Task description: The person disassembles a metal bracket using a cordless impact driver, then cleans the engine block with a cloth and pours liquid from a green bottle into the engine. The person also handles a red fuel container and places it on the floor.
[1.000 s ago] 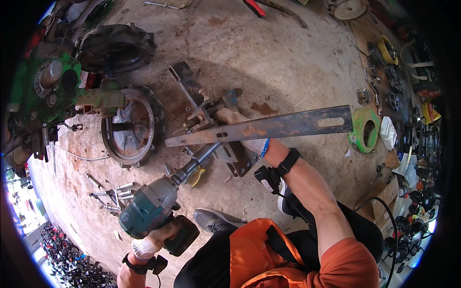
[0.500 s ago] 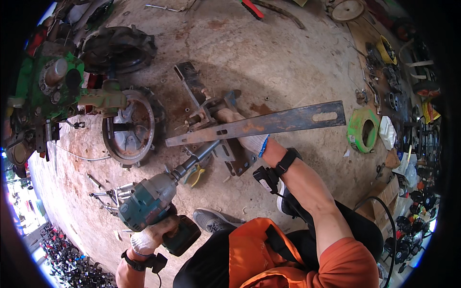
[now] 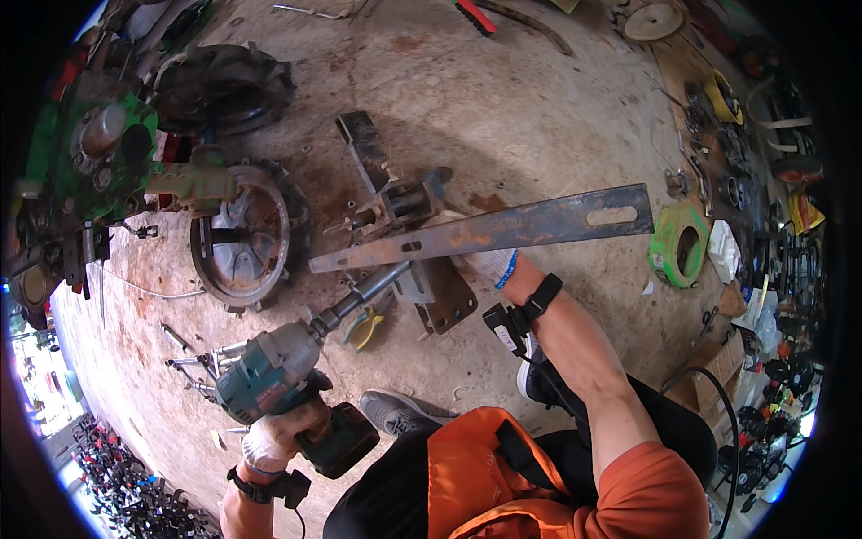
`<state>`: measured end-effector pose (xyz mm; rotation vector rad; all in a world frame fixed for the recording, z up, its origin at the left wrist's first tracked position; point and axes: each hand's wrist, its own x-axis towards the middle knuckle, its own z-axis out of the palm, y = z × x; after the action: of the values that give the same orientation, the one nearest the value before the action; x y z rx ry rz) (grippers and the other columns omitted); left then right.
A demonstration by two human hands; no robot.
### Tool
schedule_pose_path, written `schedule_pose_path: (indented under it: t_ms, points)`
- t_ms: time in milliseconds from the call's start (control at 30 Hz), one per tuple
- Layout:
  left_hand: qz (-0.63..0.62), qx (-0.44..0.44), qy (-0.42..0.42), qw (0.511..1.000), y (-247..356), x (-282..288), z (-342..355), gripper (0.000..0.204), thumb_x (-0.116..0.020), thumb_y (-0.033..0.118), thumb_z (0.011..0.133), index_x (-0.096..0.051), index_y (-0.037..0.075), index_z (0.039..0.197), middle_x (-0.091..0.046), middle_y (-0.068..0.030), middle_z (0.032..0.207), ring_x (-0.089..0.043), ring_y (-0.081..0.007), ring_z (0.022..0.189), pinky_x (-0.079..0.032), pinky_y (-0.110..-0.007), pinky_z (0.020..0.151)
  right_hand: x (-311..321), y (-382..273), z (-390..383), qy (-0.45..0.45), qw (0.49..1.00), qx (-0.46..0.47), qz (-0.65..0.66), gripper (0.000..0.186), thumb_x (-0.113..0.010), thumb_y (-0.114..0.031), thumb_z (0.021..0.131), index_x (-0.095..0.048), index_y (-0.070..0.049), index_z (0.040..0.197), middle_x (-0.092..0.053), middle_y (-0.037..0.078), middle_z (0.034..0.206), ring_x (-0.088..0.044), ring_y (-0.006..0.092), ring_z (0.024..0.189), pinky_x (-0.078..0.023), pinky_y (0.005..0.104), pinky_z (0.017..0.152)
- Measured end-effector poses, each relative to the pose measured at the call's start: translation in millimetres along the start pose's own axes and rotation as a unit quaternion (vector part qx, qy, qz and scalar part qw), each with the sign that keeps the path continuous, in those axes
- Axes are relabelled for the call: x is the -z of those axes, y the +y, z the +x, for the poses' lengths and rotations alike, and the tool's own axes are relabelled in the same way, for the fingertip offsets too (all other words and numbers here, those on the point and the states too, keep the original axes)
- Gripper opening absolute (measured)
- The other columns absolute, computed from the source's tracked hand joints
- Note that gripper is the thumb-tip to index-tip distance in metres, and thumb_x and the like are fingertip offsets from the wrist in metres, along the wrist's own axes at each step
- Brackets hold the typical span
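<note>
Teal plastic covers the body of the power drill (image 3: pixel 256 386), at the near left of the long metal bar (image 3: pixel 530 225); reddish lettering on its side is too blurred to make out. The left hand (image 3: pixel 280 434), gloved, wraps its handle with fingers closed. Its long socket (image 3: pixel 373 286) reaches the bar's near edge; whether they touch, I cannot tell. The right hand (image 3: pixel 485 262), also gloved, is partly hidden behind the bar, so its grip cannot be told. A metal frame (image 3: pixel 404 205) with rusty parts shows beyond the bar, and a drilled plate (image 3: pixel 449 301) on its near side. The box (image 3: pixel 505 331) at the right wrist, nearer than the bar, bears a small white label. Yellow-handled pliers (image 3: pixel 366 329) lie near the socket. Left of the bar stands a wheel (image 3: pixel 247 238); just off its right end, a green ring (image 3: pixel 680 244).
</note>
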<state>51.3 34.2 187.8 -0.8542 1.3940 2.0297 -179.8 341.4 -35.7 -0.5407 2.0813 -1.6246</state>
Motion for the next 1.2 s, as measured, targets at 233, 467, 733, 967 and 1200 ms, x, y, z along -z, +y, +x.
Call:
schedule_pose_path:
  t_ms: [233,467,733,967,1200]
  points:
    - [0.021,0.029,0.048,0.998,5.2,2.9,-2.7,0.022,-0.07,0.015,0.104,-0.064,-0.001,0.118,-0.06,-0.0028,0.08,-0.053,-0.0135,0.067,-0.042,-0.03,0.064,-4.1,-12.7,-1.9,0.027,0.981,0.137,0.132,0.022,-0.064,-0.018,0.112,-0.077,-0.003,0.118,-0.078,0.013,0.114,-0.069,0.0207,0.104,-0.058,0.0405,0.093]
    - [0.109,0.025,0.025,0.993,11.4,3.4,1.2,0.015,-0.07,0.015,0.104,-0.063,0.002,0.107,-0.057,-0.002,0.077,-0.052,-0.0133,0.066,-0.041,-0.03,0.063,2.9,15.1,-1.0,0.012,0.998,-0.042,0.051,0.023,-0.061,-0.02,0.112,-0.077,-0.004,0.116,-0.079,0.016,0.113,-0.073,0.0276,0.104,-0.058,0.0425,0.094]
    - [-0.028,0.021,0.004,0.999,5.7,1.3,1.6,0.02,-0.069,0.009,0.103,-0.06,-0.001,0.117,-0.053,-0.0024,0.075,-0.05,-0.0149,0.064,-0.043,-0.032,0.065,5.2,21.2,-3.1,0.038,0.975,0.073,-0.207,0.019,-0.063,-0.019,0.111,-0.076,-0.006,0.113,-0.079,0.016,0.104,-0.072,0.0281,0.092,-0.058,0.0435,0.083]
    - [0.056,0.003,-0.015,0.998,1.9,10.6,4.5,0.018,-0.068,0.009,0.103,-0.061,0.001,0.118,-0.056,-0.0018,0.076,-0.052,-0.0128,0.064,-0.041,-0.029,0.06,-5.8,35.3,-0.3,0.076,0.993,0.092,0.015,0.026,-0.065,-0.026,0.114,-0.075,-0.004,0.104,-0.075,0.003,0.095,-0.06,0.0122,0.086,-0.055,0.0378,0.077]
    - [0.045,0.012,0.029,0.999,3.4,9.0,-1.1,0.035,-0.076,0.012,0.095,-0.061,-0.001,0.124,-0.056,-0.0031,0.074,-0.051,-0.016,0.059,-0.044,-0.033,0.061,1.3,34.5,-1.4,0.015,0.98,-0.076,0.181,0.022,-0.064,-0.023,0.114,-0.074,-0.005,0.105,-0.073,0.002,0.096,-0.06,0.0126,0.087,-0.055,0.0373,0.078]
